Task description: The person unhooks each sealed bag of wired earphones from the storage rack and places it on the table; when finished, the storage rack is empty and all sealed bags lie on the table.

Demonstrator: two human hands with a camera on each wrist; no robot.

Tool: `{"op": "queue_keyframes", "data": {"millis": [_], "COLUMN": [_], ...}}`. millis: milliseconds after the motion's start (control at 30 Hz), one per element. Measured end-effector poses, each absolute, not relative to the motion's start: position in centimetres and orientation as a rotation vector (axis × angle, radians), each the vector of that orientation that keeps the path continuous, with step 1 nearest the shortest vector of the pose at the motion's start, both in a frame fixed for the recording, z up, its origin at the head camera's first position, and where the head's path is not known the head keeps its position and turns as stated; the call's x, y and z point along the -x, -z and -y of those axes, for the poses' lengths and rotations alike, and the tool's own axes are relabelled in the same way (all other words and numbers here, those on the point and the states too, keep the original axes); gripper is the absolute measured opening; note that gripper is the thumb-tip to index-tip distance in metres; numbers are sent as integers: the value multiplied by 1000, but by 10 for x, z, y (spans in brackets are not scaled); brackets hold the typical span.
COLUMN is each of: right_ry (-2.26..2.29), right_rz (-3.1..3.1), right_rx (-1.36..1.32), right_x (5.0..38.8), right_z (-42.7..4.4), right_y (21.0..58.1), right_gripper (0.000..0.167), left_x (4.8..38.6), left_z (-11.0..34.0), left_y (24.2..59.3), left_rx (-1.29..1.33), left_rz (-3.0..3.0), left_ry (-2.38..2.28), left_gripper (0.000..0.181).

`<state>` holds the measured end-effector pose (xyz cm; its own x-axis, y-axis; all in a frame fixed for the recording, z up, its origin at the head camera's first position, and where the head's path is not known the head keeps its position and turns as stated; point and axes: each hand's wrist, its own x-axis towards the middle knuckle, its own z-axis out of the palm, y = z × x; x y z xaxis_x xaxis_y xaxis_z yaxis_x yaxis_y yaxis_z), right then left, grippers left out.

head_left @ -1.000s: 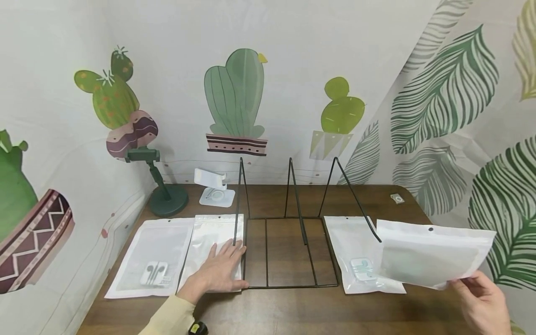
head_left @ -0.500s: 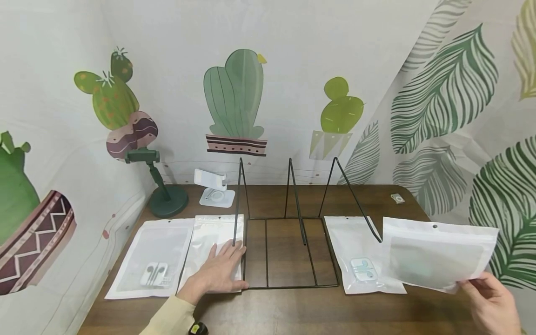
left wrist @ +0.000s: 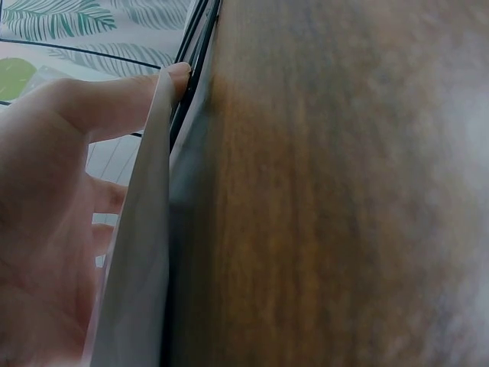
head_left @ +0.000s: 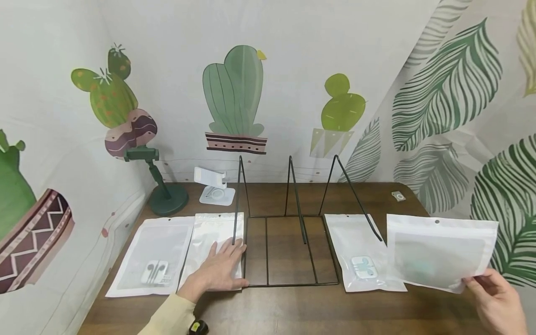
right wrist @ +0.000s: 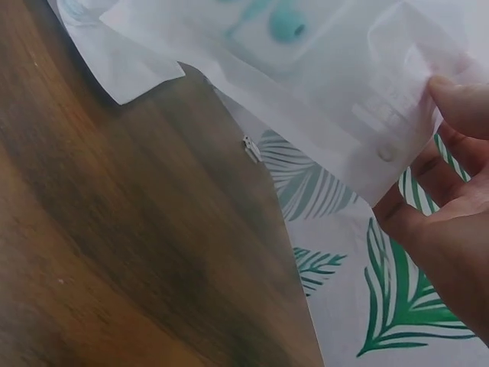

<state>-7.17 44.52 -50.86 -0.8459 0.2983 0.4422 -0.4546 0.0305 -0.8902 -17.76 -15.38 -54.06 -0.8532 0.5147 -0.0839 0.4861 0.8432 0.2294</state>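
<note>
My right hand pinches the lower right corner of a white frosted zip bag, held tilted above the table at the right. In the right wrist view, teal earphones show blurrily through it. My left hand lies with fingers spread on a white glossy zip bag. Its fingertips reach the left side of a black wire rack. Another zip bag with a teal earphone case lies right of the rack, partly behind the held bag. A frosted bag with grey earphones lies far left.
A green phone stand and a white folding stand stand at the back left. A small silver clip-on device lies near the back right corner. The rack's uprights rise mid-table. A black and yellow item sits beside my left wrist.
My right hand has moved slightly right with the frosted bag, whose face now tips more toward the camera. My left hand has stayed in place.
</note>
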Motion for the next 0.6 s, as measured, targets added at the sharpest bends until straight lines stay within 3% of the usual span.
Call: {"op": "queue_keyframes", "data": {"millis": [600], "right_ry": [-2183], "right_rz": [1541], "right_rx": [-463], "right_x": [74], "right_z": [-480], "right_y": [512], "right_gripper": [25], "left_x": [178], "left_z": [154], "left_y": [539], "left_rx": [-782], "left_rz": [-2877], "left_ry": [-303], "left_gripper": [99]}}
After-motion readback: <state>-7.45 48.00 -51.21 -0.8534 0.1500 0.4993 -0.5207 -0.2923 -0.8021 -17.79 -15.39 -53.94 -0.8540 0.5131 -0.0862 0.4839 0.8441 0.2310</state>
